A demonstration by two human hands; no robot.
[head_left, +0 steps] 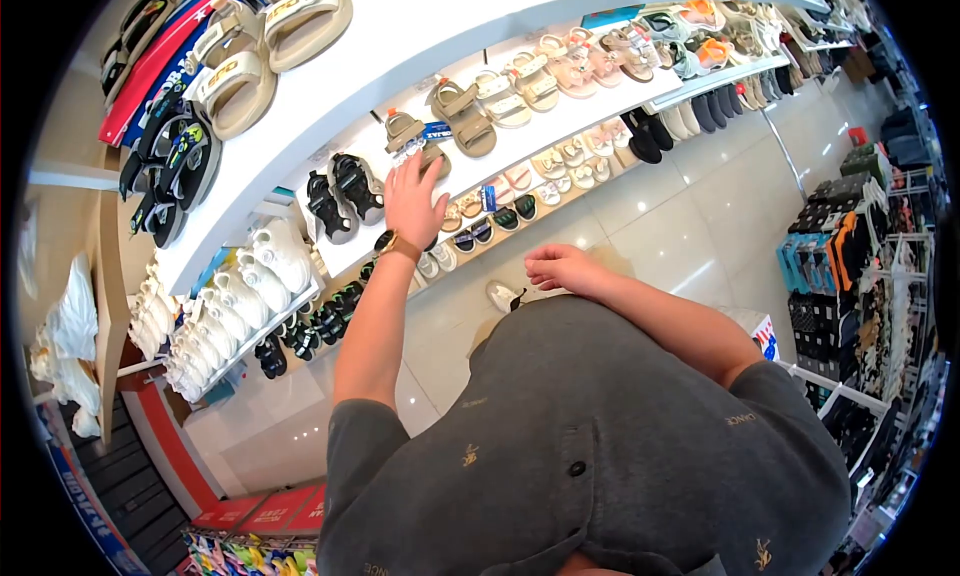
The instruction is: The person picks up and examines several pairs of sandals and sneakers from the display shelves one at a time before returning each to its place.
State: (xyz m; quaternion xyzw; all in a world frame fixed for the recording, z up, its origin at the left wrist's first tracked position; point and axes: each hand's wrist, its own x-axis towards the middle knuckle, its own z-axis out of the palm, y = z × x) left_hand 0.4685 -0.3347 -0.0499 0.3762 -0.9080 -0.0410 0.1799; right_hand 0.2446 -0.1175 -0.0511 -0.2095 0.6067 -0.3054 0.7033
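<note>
My left hand (412,204), with a brown-strapped watch (400,246) on the wrist, reaches onto the white middle shelf. Its fingers are stretched out, the tips right at a beige sandal (433,160) that they partly cover. That sandal's mate (403,129) lies just behind it, by a small blue tag (437,131). Black sandals (356,188) are to the left of the hand, and taupe strappy sandals (462,118) to the right. Over the floor in front of my body, my right hand (565,269) has its fingers curled in, with nothing showing in them.
A curved white upper shelf (400,51) carries beige slides (235,81) and black sandals. White sneakers (240,301) line a rack at the left. Small shoes (550,166) fill the lower shelf. Racks of socks (820,261) stand at the right across the tiled floor (640,211).
</note>
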